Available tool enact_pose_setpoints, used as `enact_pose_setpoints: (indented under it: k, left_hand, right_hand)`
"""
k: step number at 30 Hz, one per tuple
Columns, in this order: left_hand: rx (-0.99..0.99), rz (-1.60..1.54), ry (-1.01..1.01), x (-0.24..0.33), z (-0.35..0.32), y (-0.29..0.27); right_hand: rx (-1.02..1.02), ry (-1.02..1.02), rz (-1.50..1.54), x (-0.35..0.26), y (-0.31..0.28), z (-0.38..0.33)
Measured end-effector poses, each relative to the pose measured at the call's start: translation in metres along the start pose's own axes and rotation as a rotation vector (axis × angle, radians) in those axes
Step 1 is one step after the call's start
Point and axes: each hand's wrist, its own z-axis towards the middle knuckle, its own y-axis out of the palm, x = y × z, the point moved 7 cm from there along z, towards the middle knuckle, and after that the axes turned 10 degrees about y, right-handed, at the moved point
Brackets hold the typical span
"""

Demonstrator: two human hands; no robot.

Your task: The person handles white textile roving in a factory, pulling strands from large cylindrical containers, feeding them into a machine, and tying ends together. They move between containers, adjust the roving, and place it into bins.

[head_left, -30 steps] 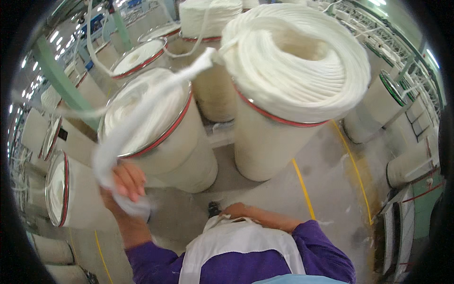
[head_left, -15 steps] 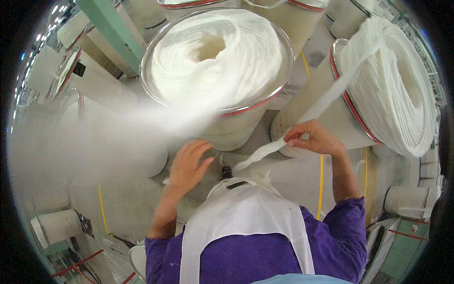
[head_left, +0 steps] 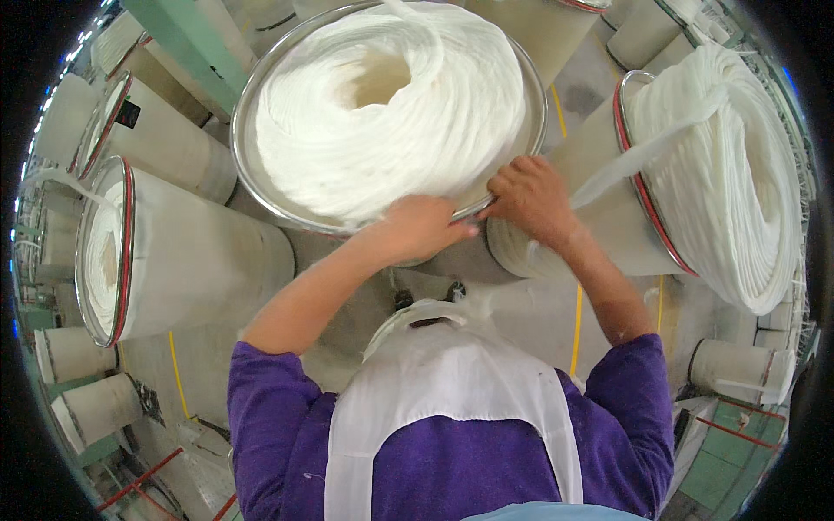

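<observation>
In front of me stands a tall off-white can with a metal rim (head_left: 248, 178), filled with a thick coil of white sliver (head_left: 304, 139). My left hand (head_left: 417, 227) is at the near rim, its thumb outside and its fingers over the inner edge. Just to its right my right hand (head_left: 530, 200) closes its fingers over the same rim. On the right, a tilted can (head_left: 608, 187) bears a bulging coil of sliver (head_left: 764, 148). A loose strand of sliver (head_left: 647, 148) hangs down from that coil past my right hand.
On the left lies a leaning can (head_left: 200, 260) with a red-banded rim and sliver inside. More cans (head_left: 169, 126) stand behind it beside a green post (head_left: 187, 48). Yellow lines (head_left: 577, 326) mark the grey floor. A red-barred green frame (head_left: 738, 443) stands at lower right.
Both hands have moved forward onto the can's rim. My right hand has let go of the strand of sliver. The blurred white streak across the left is gone.
</observation>
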Motion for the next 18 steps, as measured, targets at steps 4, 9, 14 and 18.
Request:
enact_pose_setpoints:
  k: [4, 9, 14, 18]
  left_hand:
    - [0.057, -0.124, 0.004, -0.016, -0.053, 0.007]
    - [0.456, -0.025, -0.166, -0.051, -0.137, -0.006]
    - [0.913, -0.445, -0.436, -0.105, -0.209, 0.015]
    - [0.959, -0.163, -0.559, -0.108, -0.246, 0.018]
  right_hand:
    - [0.01, -0.012, 0.176, -0.062, -0.008, -0.008]
    - [-0.672, -0.125, 0.5, -0.088, 0.022, -0.01]
    - [-1.11, -0.406, 0.38, -0.067, 0.075, 0.004]
    - [-0.997, -0.438, 0.315, -0.071, 0.093, 0.01]
